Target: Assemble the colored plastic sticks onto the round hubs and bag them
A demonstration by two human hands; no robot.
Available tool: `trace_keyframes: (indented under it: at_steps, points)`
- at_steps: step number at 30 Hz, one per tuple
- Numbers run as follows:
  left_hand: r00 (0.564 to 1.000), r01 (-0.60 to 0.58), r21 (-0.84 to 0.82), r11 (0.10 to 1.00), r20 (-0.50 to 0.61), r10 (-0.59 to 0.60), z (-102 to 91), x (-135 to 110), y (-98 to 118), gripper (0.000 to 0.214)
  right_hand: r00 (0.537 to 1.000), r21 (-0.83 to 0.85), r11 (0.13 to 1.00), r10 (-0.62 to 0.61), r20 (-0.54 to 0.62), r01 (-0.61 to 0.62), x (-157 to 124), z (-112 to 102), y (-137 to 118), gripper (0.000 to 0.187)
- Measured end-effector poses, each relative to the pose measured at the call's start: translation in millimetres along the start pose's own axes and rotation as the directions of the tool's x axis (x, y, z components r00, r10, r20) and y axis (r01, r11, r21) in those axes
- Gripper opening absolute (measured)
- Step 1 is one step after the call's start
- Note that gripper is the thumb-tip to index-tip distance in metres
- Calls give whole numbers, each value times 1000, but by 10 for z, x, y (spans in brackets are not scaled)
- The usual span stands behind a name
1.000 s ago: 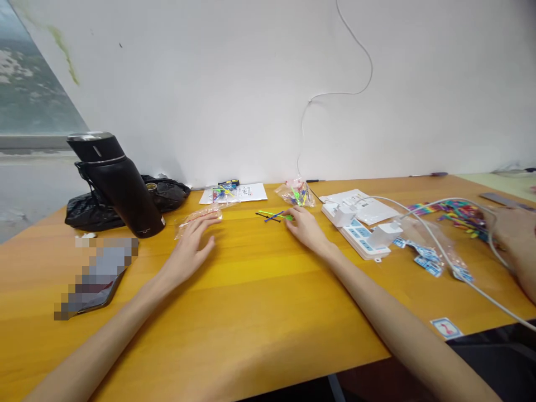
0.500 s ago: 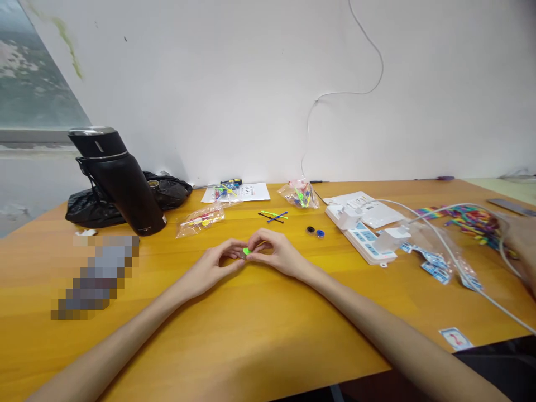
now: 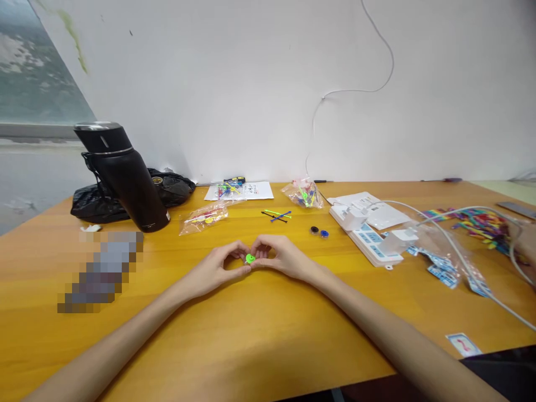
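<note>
A small bright-green round plastic piece (image 3: pixel 250 258), with a clear rim at its lower left, sits between my fingertips above the middle of the table. My left hand (image 3: pixel 220 267) pinches it from the left, and my right hand (image 3: pixel 280 257) closes on it from the right. Just beyond, thin plastic sticks (image 3: pixel 276 216) in black, blue and yellow-green lie crossed. To the right of them rest a black round piece (image 3: pixel 314 230) and a blue round piece (image 3: pixel 324 234), side by side and of similar size.
A black flask (image 3: pixel 132 184) stands at left before a black plastic bag (image 3: pixel 98 204). Clear bags of coloured parts (image 3: pixel 305 194) lie toward the wall. At right are a white power strip (image 3: pixel 368 243) with cables, colourful pieces (image 3: pixel 481 226) and another person's hand (image 3: pixel 525 240).
The green piece has turned so that its round face shows more toward me. Both hands stay joined around it. The whole view has shifted slightly.
</note>
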State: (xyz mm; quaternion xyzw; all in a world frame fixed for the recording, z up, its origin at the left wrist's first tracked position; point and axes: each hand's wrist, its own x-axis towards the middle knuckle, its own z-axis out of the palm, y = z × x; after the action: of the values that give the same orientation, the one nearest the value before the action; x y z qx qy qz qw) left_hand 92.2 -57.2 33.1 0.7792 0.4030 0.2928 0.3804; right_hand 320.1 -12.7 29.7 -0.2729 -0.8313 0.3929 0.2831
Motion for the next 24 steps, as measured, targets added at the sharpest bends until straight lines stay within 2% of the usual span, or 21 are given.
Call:
trace_keyframes:
  at_steps: [4,6,8,10,12,14,16,18,20,24]
  points:
    - [1000,-7,7,1000,-12,7,-5,13,-15,29,999,68,997,37,25,-39,-17,31,-17,25]
    - [1000,-13,2,1000,-20,13,0,15,-21,26,996,87,995,34,82,-41,-23,-11,-43,25]
    - [1000,-16,-7,1000,-27,16,11,12,-24,24,993,40,999,26,115,-30,-22,-102,-52,22]
    - [999,-2,-13,1000,-42,1,23,6,-27,24,999,-124,992,32,10,-30,-18,-221,-12,17]
    - [998,16,-12,1000,-54,-17,33,0,-30,27,978,-364,926,24,-209,-101,-20,-336,87,19]
    - [998,22,-6,1000,-57,-22,37,-4,-32,29,937,-579,786,5,-348,-219,-33,-419,222,22]
    - [998,20,-4,1000,-55,-20,37,-5,-30,30,931,-719,631,14,-365,-291,-55,-456,349,28]
    - [998,20,-9,1000,-51,-21,32,-6,-26,29,940,-792,524,49,-338,-313,-71,-456,429,35]
    - [999,19,-12,1000,-50,-20,27,-7,-20,28,943,-819,478,70,-326,-319,-75,-442,451,38]
    - [998,19,-5,1000,-60,-19,24,-11,-15,28,938,-818,481,31,-345,-316,-66,-450,410,36]
